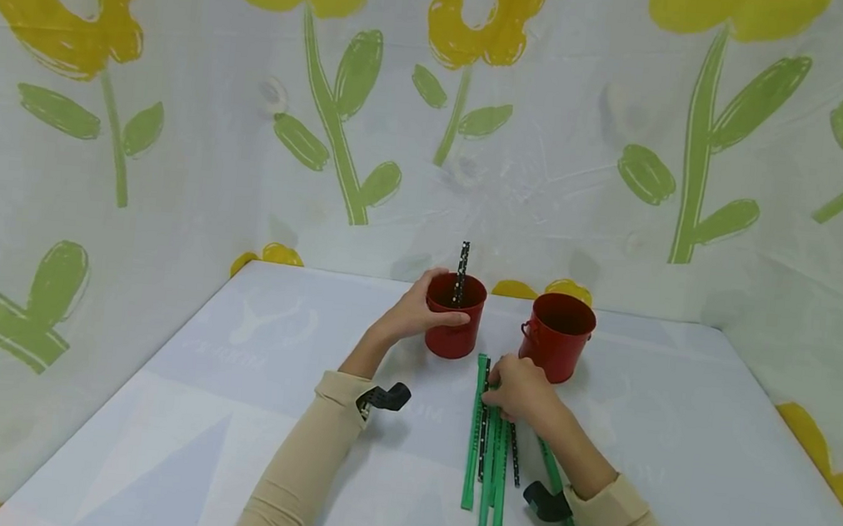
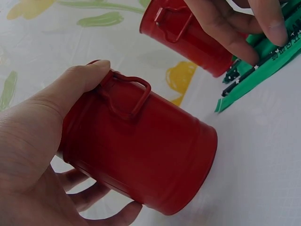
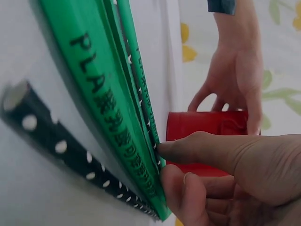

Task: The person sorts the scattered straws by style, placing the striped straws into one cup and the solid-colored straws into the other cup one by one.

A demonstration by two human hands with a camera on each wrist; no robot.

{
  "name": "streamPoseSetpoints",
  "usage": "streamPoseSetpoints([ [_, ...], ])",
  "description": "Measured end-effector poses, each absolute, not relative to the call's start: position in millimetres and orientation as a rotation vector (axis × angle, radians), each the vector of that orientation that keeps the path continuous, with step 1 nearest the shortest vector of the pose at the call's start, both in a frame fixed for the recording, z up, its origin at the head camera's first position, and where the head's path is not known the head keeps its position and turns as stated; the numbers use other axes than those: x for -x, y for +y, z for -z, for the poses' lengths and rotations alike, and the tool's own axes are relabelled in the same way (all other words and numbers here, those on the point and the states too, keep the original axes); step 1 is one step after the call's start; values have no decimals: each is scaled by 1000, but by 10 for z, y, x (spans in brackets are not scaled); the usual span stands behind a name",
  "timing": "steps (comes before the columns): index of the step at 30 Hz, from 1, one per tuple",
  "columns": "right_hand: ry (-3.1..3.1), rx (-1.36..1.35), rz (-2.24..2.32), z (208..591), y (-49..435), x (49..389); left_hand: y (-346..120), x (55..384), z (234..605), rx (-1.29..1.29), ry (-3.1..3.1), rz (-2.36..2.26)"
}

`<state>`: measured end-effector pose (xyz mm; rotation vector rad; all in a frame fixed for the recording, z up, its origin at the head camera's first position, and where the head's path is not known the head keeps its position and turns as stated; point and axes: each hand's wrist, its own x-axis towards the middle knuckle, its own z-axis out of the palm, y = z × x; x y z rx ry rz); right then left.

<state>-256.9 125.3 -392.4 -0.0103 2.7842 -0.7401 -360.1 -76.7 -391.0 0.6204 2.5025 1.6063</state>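
Observation:
My left hand [image 1: 417,309] grips a small red metal bucket [image 1: 451,341] round its side, thumb near the rim by the wire handle [image 2: 141,96]. Black straws with white marks [image 1: 463,258] stand up out of this bucket. With thumb and finger, my right hand [image 1: 526,393] pinches a black straw with white stars [image 2: 256,67] among green paper-wrapped straws [image 1: 485,502] on the table. Lettering runs along a green wrapper [image 3: 101,94]. Another black straw with white dots [image 3: 61,147] lies beside them. The right hand partly covers the far ends of the bunch.
A second red bucket [image 1: 560,350] stands just beyond my right hand, its wire handle hanging at the side. One green straw [image 1: 570,522] lies under my right forearm. A flowered curtain [image 1: 533,189] rises behind the white table [image 1: 241,431].

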Motion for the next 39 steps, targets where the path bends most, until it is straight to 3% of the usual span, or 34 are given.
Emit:
streamPoseSetpoints([
  [25, 2841, 59, 461, 3868, 956, 2581, -766, 3601, 3929, -644, 2519, -1599],
  [39, 2810, -52, 618, 3872, 949, 2528, -775, 3597, 3931, -656, 2515, -1611],
])
